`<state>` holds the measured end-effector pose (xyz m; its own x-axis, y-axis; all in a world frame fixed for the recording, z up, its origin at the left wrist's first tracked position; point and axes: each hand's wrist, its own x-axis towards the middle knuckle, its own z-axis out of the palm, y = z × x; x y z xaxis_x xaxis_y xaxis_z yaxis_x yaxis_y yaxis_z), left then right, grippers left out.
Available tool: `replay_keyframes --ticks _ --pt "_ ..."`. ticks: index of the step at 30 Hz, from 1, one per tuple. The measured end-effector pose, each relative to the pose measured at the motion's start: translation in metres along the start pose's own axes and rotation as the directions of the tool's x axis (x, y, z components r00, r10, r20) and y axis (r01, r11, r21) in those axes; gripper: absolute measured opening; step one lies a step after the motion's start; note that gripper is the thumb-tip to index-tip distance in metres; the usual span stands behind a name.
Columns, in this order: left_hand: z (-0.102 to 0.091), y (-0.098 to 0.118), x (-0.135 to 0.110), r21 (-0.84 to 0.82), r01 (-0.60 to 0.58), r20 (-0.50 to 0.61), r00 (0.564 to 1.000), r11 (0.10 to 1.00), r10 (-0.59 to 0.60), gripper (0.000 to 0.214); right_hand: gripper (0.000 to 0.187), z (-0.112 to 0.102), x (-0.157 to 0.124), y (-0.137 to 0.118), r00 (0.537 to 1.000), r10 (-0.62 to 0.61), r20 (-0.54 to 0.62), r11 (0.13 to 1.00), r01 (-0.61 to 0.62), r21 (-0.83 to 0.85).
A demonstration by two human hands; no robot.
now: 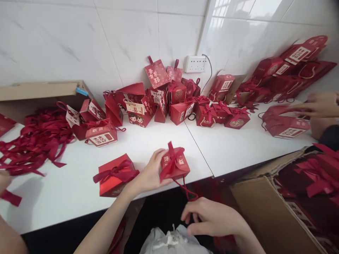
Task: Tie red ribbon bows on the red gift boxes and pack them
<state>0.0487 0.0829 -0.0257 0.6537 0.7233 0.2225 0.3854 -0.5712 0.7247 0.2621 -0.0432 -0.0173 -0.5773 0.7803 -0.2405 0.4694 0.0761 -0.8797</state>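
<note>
In the head view, my left hand (152,171) grips a small red gift box (180,167) by its left side, at the table's front edge. A dark red ribbon (172,160) is tied over the top of that box. From its lower side a red cord loop (188,190) hangs past the edge. My right hand (209,216) is below and right of the box, in front of the table, fingers loosely bent and apart, with nothing visible in them. The cord's end is close above it. Left of my left hand, another red gift box (111,183) with a ribbon bow stands on the table.
Loose red ribbons (39,137) lie in a heap at left by a cardboard box (39,92). Several red gift boxes (140,109) line the wall below a power strip (195,64). An open carton (254,201) stands right. Other people's hands (315,106) show at both sides.
</note>
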Motion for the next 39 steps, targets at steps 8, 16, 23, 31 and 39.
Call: replay_keyframes --ticks 8,16,23,31,39 --pt "0.011 -0.020 0.001 -0.472 0.194 0.056 0.980 0.860 -0.190 0.068 0.028 -0.031 0.003 0.018 0.680 0.163 -0.714 0.976 -0.005 0.218" --pt "0.056 0.006 -0.023 -0.460 0.173 -0.628 0.630 0.871 -0.457 0.032 0.021 -0.024 0.058 0.011 0.612 0.018 -0.791 0.996 -0.078 -0.037" --pt "0.046 0.005 -0.027 -0.304 0.201 -0.491 0.805 0.931 -0.334 0.049 0.009 0.012 0.040 -0.012 0.695 -0.213 -0.686 0.970 0.068 -0.232" --pt "0.007 0.040 -0.027 -0.033 -0.102 -0.353 0.932 0.994 0.084 0.011 0.016 -0.038 0.048 -0.022 0.603 -0.290 -0.743 0.947 0.070 -0.313" --pt "0.041 0.045 -0.021 0.495 0.075 -0.360 0.925 0.866 0.126 0.012 0.016 -0.078 0.132 -0.018 0.837 -0.450 -0.312 0.869 0.330 -0.369"
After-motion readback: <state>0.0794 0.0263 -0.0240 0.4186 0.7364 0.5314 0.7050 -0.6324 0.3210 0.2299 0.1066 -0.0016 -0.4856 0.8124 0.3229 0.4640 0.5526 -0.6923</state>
